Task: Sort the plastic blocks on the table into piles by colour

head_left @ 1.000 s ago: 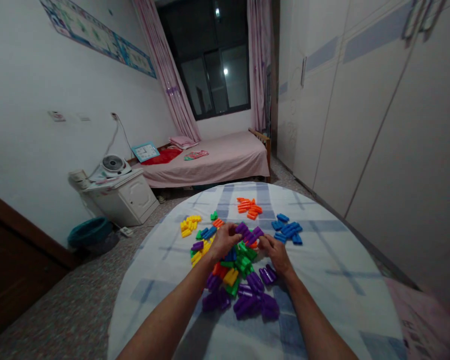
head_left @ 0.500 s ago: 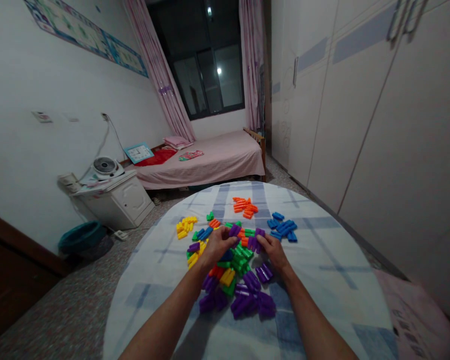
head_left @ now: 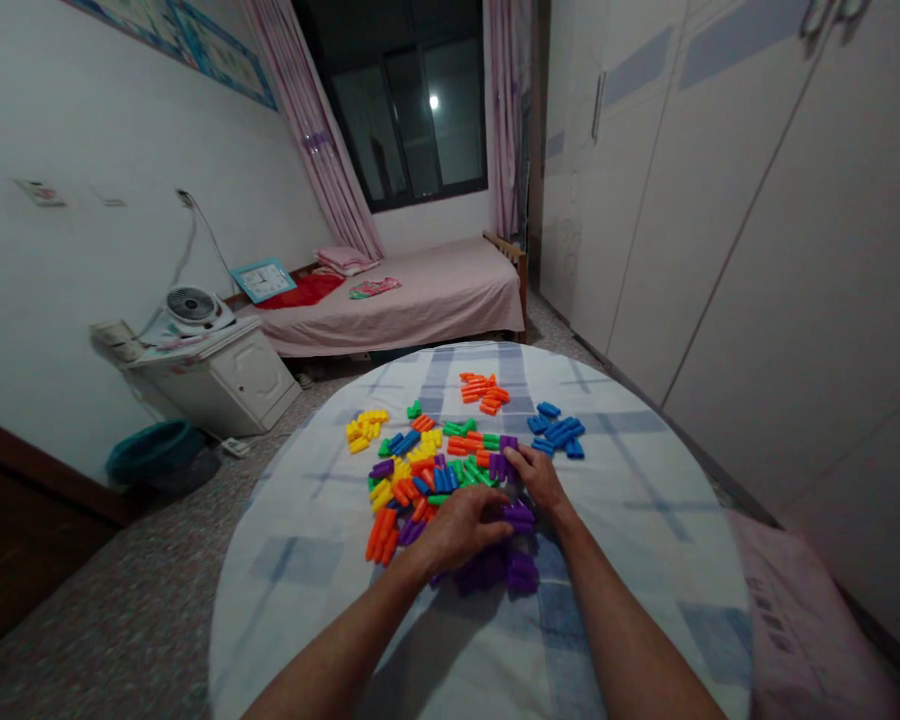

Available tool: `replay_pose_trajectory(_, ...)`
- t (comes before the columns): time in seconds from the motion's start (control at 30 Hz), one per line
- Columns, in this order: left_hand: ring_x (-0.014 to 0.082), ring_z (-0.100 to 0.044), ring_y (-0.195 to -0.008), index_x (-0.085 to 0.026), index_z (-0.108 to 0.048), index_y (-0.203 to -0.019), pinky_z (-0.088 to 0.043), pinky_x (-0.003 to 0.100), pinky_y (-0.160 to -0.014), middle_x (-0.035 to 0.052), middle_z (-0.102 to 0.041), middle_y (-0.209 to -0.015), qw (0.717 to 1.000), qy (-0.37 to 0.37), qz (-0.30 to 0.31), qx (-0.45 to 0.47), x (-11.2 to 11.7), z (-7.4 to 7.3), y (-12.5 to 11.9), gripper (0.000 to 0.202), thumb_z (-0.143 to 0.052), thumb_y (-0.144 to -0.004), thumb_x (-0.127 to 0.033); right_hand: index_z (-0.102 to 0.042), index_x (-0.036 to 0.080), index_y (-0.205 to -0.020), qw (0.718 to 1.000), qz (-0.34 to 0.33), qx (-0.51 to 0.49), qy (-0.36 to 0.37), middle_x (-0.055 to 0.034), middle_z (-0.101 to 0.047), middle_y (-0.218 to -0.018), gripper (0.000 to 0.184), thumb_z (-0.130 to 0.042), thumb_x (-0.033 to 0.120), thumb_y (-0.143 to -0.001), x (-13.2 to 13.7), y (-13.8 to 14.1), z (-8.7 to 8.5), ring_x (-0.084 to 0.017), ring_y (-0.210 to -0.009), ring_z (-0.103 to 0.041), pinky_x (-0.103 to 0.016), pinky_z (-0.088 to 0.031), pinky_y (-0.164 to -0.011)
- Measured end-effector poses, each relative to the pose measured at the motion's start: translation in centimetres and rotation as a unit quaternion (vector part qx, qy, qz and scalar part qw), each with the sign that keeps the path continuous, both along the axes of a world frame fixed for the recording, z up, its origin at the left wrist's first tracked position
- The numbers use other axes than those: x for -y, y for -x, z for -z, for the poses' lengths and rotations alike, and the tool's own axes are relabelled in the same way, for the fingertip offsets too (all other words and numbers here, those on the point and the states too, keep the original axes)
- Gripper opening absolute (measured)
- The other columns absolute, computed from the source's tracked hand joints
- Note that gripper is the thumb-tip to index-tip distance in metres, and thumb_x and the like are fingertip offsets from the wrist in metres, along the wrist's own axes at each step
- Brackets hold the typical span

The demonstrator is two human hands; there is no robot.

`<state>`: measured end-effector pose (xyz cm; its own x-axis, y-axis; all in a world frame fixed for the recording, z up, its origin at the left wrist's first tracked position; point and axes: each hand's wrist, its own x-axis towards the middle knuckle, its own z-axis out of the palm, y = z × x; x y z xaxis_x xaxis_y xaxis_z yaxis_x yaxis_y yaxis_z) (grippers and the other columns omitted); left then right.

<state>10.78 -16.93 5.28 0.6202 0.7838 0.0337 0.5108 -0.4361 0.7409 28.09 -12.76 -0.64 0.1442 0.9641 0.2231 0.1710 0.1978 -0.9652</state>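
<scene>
On the round table's checked cloth (head_left: 645,540) lie many small plastic pieces, sorted partly by colour. My left hand (head_left: 461,528) rests curled, palm down, on the purple pile (head_left: 506,570) nearest me, its fingertips against purple pieces. Farther out, my right hand (head_left: 534,475) has its fingers bent onto purple pieces at the edge of the mixed heap (head_left: 427,475). Whether either hand grips a piece is hidden by the fingers. A yellow group (head_left: 365,430), an orange group (head_left: 483,391) and a blue group (head_left: 556,434) lie at the far side.
Behind the table stands a bed with a pink cover (head_left: 412,305). A white cabinet with a small fan (head_left: 195,340) is at the left, a teal basin (head_left: 146,452) on the floor beside it. White wardrobe doors (head_left: 720,200) line the right wall.
My left hand pulled back from the far mixed heap to the near purple pile. The green pieces in the middle got spread out. The camera tilted down and shifted a little.
</scene>
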Motion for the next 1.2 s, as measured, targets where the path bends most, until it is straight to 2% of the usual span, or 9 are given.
replay_pose_trajectory(0.17,0.0163,-0.058,-0.085,-0.016,-0.062,-0.103,-0.046,0.029,-0.078,0.0064,-0.063,-0.099,0.979,-0.085,-0.181,0.048,-1.9,0.0,-0.5,0.028,-0.054,-0.080,-0.030,-0.060,0.015,-0.067,1.000,-0.011,-0.005,-0.003,0.0028,-0.048,-0.058,0.038,-0.051,0.050,-0.079,0.0,0.0,-0.1,-0.010,-0.055,-0.039,-0.023,-0.030,-0.051)
replay_pose_trajectory(0.23,0.0169,-0.059,-0.085,-0.015,-0.062,-0.104,-0.046,0.030,-0.078,0.0076,-0.063,-0.101,0.974,-0.077,-0.208,0.049,-3.0,0.0,-0.8,0.031,-0.055,-0.079,-0.033,-0.059,0.015,-0.066,1.000,-0.017,-0.006,-0.004,0.0029,-0.048,-0.058,0.037,-0.052,0.050,-0.078,0.1,0.1,-0.1,-0.010,-0.055,-0.039,-0.023,-0.031,-0.051)
replay_pose_trajectory(0.47,0.0168,-0.060,-0.075,-0.013,-0.065,-0.093,-0.047,0.029,-0.072,0.0045,-0.066,-0.080,0.980,0.014,-0.168,0.102,-5.2,1.6,-2.9,0.025,-0.060,-0.073,-0.027,-0.056,0.017,-0.062,0.999,-0.027,-0.027,-0.002,0.0018,-0.051,-0.058,0.040,-0.057,0.055,-0.074,0.3,0.0,-0.5,-0.011,-0.057,-0.043,-0.023,-0.034,-0.053)
replay_pose_trajectory(0.57,0.0168,-0.060,-0.075,-0.012,-0.065,-0.090,-0.046,0.028,-0.069,0.0058,-0.067,-0.082,0.972,0.048,-0.160,0.167,-4.5,0.7,-2.8,0.023,-0.060,-0.074,-0.027,-0.053,0.017,-0.060,0.999,-0.014,-0.042,0.002,0.0013,-0.050,-0.057,0.047,-0.048,0.061,-0.078,0.2,-0.1,-0.4,-0.012,-0.055,-0.044,-0.023,-0.037,-0.052)
replay_pose_trajectory(0.7,0.0176,-0.060,-0.081,-0.014,-0.066,-0.099,-0.046,0.027,-0.072,0.0063,-0.068,-0.091,0.981,0.092,-0.044,0.164,-1.9,-1.7,-0.7,0.029,-0.057,-0.078,-0.032,-0.058,0.017,-0.070,0.998,0.009,-0.052,0.016,0.0001,-0.054,-0.059,0.048,-0.040,0.059,-0.082,-0.1,-0.1,-0.1,-0.012,-0.053,-0.048,-0.024,-0.039,-0.052)
replay_pose_trajectory(0.8,0.0184,-0.059,-0.089,-0.019,-0.066,-0.106,-0.045,0.027,-0.077,0.0055,-0.067,-0.099,0.992,0.078,-0.036,0.092,0.4,-2.1,1.4,0.030,-0.055,-0.081,-0.031,-0.062,0.016,-0.077,0.999,0.016,-0.033,0.022,-0.0005,-0.057,-0.062,0.043,-0.043,0.055,-0.082,-0.2,0.1,0.1,-0.012,-0.054,-0.052,-0.024,-0.041,-0.053)
replay_pose_trajectory(0.9,0.0183,-0.059,-0.091,-0.020,-0.066,-0.106,-0.045,0.028,-0.080,0.0052,-0.066,-0.102,0.994,0.071,-0.060,0.051,2.1,-1.2,2.7,0.029,-0.052,-0.082,-0.029,-0.063,0.016,-0.078,0.999,0.025,-0.014,0.024,-0.0001,-0.058,-0.062,0.040,-0.044,0.052,-0.081,-0.2,0.3,0.1,-0.012,-0.052,-0.052,-0.024,-0.041,-0.052)
replay_pose_trajectory(1.03,0.0180,-0.058,-0.090,-0.021,-0.066,-0.103,-0.044,0.029,-0.084,0.0057,-0.064,-0.098,0.996,-0.001,-0.081,0.031,3.2,0.2,2.7,0.026,-0.052,-0.082,-0.026,-0.064,0.016,-0.077,0.999,0.034,0.007,0.016,0.0002,-0.057,-0.060,0.034,-0.049,0.047,-0.079,-0.1,0.2,0.0,-0.013,-0.054,-0.052,-0.025,-0.040,-0.054)
replay_pose_trajectory(1.2,0.0196,-0.056,-0.095,-0.020,-0.066,-0.097,-0.044,0.032,-0.087,0.0076,-0.061,-0.098,0.989,-0.092,-0.111,0.031,3.7,0.6,2.1,0.021,-0.053,-0.081,-0.024,-0.065,0.016,-0.079,0.999,0.034,0.027,0.007,-0.0010,-0.058,-0.062,0.037,-0.049,0.049,-0.078,-0.2,0.0,0.1,-0.014,-0.055,-0.052,-0.025,-0.040,-0.053)
